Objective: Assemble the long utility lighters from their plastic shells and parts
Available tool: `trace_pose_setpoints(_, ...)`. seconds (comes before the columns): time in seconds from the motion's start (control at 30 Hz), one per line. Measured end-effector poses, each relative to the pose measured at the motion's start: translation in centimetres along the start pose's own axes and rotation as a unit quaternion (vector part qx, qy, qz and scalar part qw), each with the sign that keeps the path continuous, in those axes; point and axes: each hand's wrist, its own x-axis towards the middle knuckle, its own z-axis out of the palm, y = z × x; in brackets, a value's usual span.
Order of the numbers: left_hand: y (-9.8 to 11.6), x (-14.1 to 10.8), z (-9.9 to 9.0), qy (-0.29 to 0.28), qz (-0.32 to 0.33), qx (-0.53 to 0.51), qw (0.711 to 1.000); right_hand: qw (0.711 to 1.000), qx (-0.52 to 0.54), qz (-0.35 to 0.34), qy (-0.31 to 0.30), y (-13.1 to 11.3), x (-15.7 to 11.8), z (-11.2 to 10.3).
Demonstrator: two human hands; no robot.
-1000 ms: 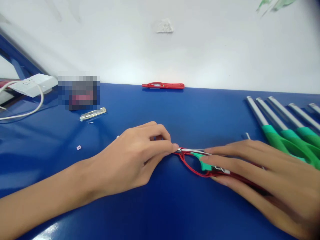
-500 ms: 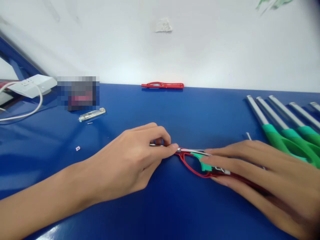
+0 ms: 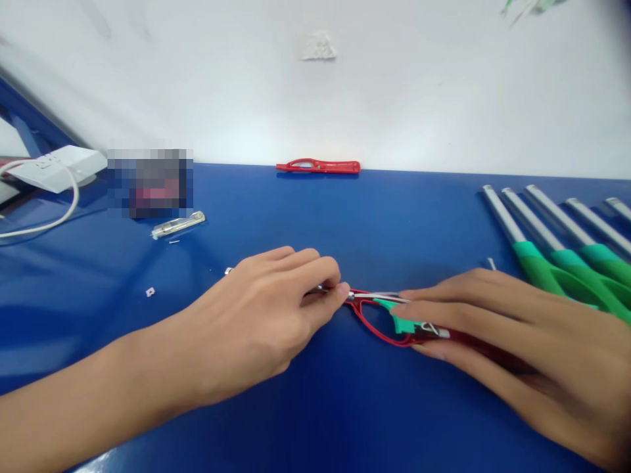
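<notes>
The red casing (image 3: 407, 341) sits low at the tabletop (image 3: 345, 414) between the two hands, its long axis running rightward from the left fingertips and slanting nearer the person. The left hand (image 3: 256, 318) has its grip closed in a pinch on a slender metal piece (image 3: 351, 295) at the casing's left tip; the right hand (image 3: 522, 335) grips the body, thumb along the near side, one fingertip at the green trigger (image 3: 405, 324) beside the white wires (image 3: 377, 295).
</notes>
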Motion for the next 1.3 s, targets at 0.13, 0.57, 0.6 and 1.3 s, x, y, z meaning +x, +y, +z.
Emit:
trace_pose_setpoints(0.13,0.3,0.6,-0.3,-0.011,0.011,0.034,0.999,0.998,-0.05,-0.006,-0.037,0.0,0.8,-0.6)
trace_pose_setpoints(0.57,0.9,-0.5,1.5,0.079,-0.004,0.033,0.996,0.997,-0.046,-0.002,-0.056,-0.1,0.8,-0.8)
trace_pose_setpoints(0.6,0.9,-0.5,1.5,0.081,-0.008,0.028,0.996,0.998,-0.037,0.002,-0.044,-0.3,1.1,-0.9)
trace_pose_setpoints(1.3,1.4,-0.7,1.4,0.075,-0.023,0.007,0.997,0.997,-0.074,0.028,0.004,-1.1,-3.9,-2.6)
